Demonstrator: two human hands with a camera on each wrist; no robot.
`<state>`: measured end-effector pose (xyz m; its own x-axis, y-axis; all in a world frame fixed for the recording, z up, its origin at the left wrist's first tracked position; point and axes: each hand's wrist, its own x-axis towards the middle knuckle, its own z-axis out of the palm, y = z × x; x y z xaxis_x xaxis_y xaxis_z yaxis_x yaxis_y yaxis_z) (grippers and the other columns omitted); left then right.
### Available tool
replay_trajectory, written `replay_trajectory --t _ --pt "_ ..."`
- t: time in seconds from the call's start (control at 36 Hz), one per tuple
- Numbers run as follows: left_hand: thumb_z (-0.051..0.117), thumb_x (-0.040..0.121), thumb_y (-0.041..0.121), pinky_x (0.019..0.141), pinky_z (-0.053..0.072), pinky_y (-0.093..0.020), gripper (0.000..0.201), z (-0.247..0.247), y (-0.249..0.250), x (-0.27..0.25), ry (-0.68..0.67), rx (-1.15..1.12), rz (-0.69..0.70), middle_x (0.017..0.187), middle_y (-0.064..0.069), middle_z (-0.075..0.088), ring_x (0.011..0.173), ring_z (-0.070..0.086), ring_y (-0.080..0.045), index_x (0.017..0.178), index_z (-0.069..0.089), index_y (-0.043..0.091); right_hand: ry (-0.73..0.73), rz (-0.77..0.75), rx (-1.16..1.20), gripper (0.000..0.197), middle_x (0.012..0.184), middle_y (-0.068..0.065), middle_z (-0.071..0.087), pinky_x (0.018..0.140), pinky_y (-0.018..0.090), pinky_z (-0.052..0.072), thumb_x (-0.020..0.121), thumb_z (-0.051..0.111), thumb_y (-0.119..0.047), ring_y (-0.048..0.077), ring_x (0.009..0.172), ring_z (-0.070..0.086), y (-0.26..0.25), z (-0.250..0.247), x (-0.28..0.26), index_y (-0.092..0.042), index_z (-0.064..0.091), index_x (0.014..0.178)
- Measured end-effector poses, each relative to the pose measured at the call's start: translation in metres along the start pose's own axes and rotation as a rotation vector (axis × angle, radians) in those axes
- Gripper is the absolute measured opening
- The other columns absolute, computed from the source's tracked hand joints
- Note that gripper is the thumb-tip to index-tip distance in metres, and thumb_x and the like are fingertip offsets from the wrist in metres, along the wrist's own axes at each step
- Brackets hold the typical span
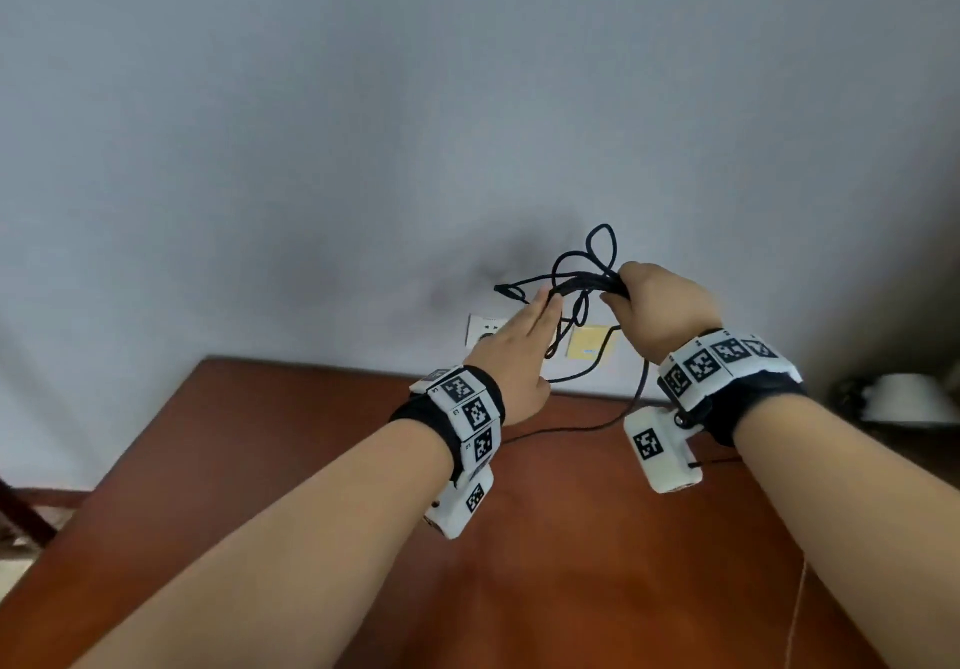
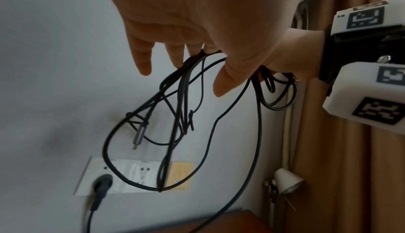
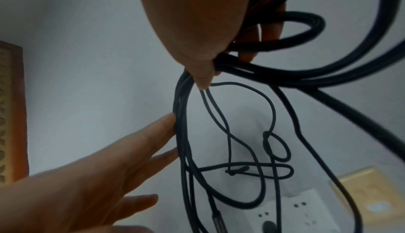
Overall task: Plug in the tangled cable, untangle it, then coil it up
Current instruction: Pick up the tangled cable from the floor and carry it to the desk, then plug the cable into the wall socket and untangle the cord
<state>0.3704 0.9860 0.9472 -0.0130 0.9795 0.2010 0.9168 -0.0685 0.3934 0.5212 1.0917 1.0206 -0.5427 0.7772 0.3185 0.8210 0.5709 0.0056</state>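
cable: thin black braided cable (image 1: 582, 283), bunched in the air between both hands, above the red-brown wooden surface (image 1: 545, 538)
right hand (image 1: 660, 304): clenched round the bundle, loops spilling past its fingers
left hand (image 1: 519, 351): fingers straight, tips brushing strands, gripping nothing
handling: likely light, limp, snags on itself
grip: loose metal plug end (image 2: 138, 135) below left fingers
wall end: looks seated in white wall socket (image 2: 122, 176)

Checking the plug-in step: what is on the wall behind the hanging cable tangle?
Behind the cable sit a white socket plate with a black plug seated in it, and a yellow plate beside it. Strands cross both plates; the left hand hides part in the head view.
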Motion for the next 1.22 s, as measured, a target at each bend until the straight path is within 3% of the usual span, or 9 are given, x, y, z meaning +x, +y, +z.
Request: replay_trajectory --t 0.08,0.39,0.47,0.56,0.67,0.81,0.94,1.08,1.22 --pt "0.051 0.085 0.012 0.099 0.045 -0.037 0.092 0.020 0.023 0.012 -0.031 -0.014 0.009 0.158 0.011 -0.020 0.143 0.023 -0.014 0.152 -0.010 0.024 -0.024 0.008 -0.028 0.023 0.085 -0.001 0.048 0.060 0.032 0.036 0.097 0.042 -0.037 0.024 0.070 0.047 0.034 0.005 -0.007 -0.018 0.040 0.084" --pt "0.049 0.086 0.013 0.111 0.034 -0.040 0.087 0.081 0.010 0.002 -0.237 0.015 -0.020 0.160 0.013 -0.007 0.146 0.014 -0.016 0.153 -0.003 0.031 -0.129 0.083 0.077 0.024 0.099 0.004 0.059 0.062 0.031 0.039 0.096 0.044 -0.038 0.027 0.083 0.060 0.063 0.086 -0.054 -0.015 0.051 0.096" --pt "0.052 0.083 0.015 0.104 0.040 -0.044 0.076 0.100 -0.006 -0.016 -0.177 -0.020 -0.154 0.154 0.004 0.023 0.135 0.032 -0.023 0.149 0.017 0.030 -0.170 0.147 0.133 0.026 0.100 0.007 0.060 0.066 0.033 0.043 0.095 0.043 -0.039 0.031 0.087 0.061 0.067 0.108 -0.066 -0.014 0.050 0.096" --pt "0.053 0.085 0.022 0.092 0.047 -0.044 0.049 0.122 -0.024 -0.032 -0.244 0.045 -0.350 0.129 -0.002 0.046 0.115 0.047 -0.026 0.132 0.039 0.022 -0.214 0.188 0.167 0.027 0.105 0.008 0.061 0.071 0.035 0.044 0.095 0.043 -0.040 0.032 0.092 0.061 0.070 0.127 -0.076 -0.014 0.052 0.101" --pt "0.052 0.088 0.030 0.090 0.049 -0.043 0.029 0.157 -0.049 -0.040 -0.397 0.066 -0.524 0.118 -0.006 0.057 0.107 0.055 -0.029 0.115 0.050 0.017 -0.234 0.209 0.197 0.025 0.106 0.005 0.060 0.067 0.032 0.040 0.095 0.045 -0.038 0.031 0.090 0.062 0.069 0.150 -0.083 -0.017 0.054 0.106" --pt "0.053 0.092 0.037 0.084 0.051 -0.040 0.035 0.198 -0.071 -0.044 -0.467 0.072 -0.719 0.114 -0.008 0.061 0.103 0.060 -0.030 0.116 0.052 0.012 -0.255 0.236 0.210 0.019 0.090 -0.002 0.057 0.060 0.031 0.042 0.095 0.045 -0.039 0.023 0.070 0.053 0.069 0.177 -0.088 -0.021 0.050 0.095" --pt "0.057 0.088 0.045 0.066 0.048 -0.032 0.031 0.224 -0.081 -0.051 -0.501 0.012 -0.805 0.091 -0.003 0.066 0.077 0.059 -0.024 0.094 0.057 0.015 -0.373 0.238 0.199 0.015 0.082 -0.009 0.055 0.060 0.031 0.048 0.092 0.049 -0.041 0.017 0.069 0.057 0.063 0.207 -0.108 -0.026 0.048 0.094" --pt "0.051 0.086 0.057 0.072 0.051 -0.035 0.046 0.250 -0.085 -0.057 -0.508 -0.034 -0.846 0.102 -0.001 0.067 0.086 0.064 -0.024 0.102 0.058 0.014 -0.535 0.288 0.162 0.011 0.087 -0.006 0.061 0.066 0.032 0.053 0.091 0.053 -0.036 0.020 0.078 0.062 0.058 0.240 -0.139 -0.027 0.048 0.091" --pt "0.050 0.093 0.048 0.072 0.046 -0.036 0.043 0.254 -0.088 -0.059 -0.537 0.006 -0.886 0.114 -0.004 0.060 0.099 0.062 -0.025 0.116 0.048 0.012 -0.686 0.356 0.136 0.020 0.091 -0.005 0.061 0.069 0.033 0.053 0.086 0.059 -0.036 0.019 0.079 0.062 0.052 0.263 -0.165 -0.024 0.043 0.087"
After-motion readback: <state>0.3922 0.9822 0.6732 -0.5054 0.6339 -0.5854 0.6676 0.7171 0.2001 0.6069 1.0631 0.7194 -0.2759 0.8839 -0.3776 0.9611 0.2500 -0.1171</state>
